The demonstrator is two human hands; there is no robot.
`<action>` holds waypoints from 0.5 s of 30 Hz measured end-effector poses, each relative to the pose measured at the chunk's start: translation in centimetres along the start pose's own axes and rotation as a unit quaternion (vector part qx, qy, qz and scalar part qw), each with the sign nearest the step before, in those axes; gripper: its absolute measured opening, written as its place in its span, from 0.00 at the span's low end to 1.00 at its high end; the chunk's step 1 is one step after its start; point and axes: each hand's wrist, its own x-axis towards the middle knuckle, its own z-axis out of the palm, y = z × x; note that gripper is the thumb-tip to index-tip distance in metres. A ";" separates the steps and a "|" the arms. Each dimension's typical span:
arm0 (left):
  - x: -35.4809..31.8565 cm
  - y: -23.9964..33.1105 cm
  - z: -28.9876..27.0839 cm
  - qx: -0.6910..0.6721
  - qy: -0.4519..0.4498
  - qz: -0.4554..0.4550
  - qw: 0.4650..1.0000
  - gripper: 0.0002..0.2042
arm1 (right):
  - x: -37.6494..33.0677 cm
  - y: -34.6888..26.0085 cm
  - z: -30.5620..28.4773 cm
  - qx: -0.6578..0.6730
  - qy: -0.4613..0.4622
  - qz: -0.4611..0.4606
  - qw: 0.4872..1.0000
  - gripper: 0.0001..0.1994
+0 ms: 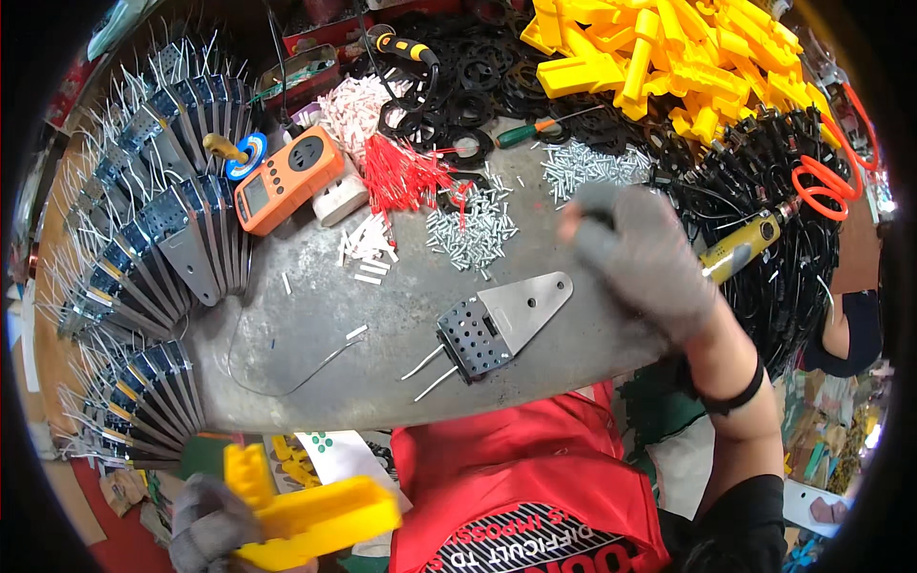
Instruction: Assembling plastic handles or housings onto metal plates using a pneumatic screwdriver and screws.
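Note:
At the lower left, my left hand (212, 523), in a grey glove, grips a yellow plastic housing (330, 520) below the table's front edge. My right hand (640, 253), gloved too and blurred, hovers over the right side of the metal table (382, 306). Its fingers look curled together beside a pile of small silver screws (592, 170); whatever lies between them cannot be made out. Between the hands, a tapered grey metal plate (531, 301) with a black perforated block (473, 339) and two white leads lies on the table.
Rows of similar plates (143, 248) line the left. An orange meter (291, 177), red sleeved parts (401, 177), more screws (470, 229) and a green screwdriver (521, 136) lie behind. Yellow housings (678, 62) heap at far right, above black cables (764, 181) and a yellow power tool (743, 246).

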 end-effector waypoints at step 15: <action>-2.6 -3.6 8.8 -0.069 0.001 -0.172 0.983 0.18 | 3.6 7.0 2.9 -0.226 0.023 0.106 0.968 0.09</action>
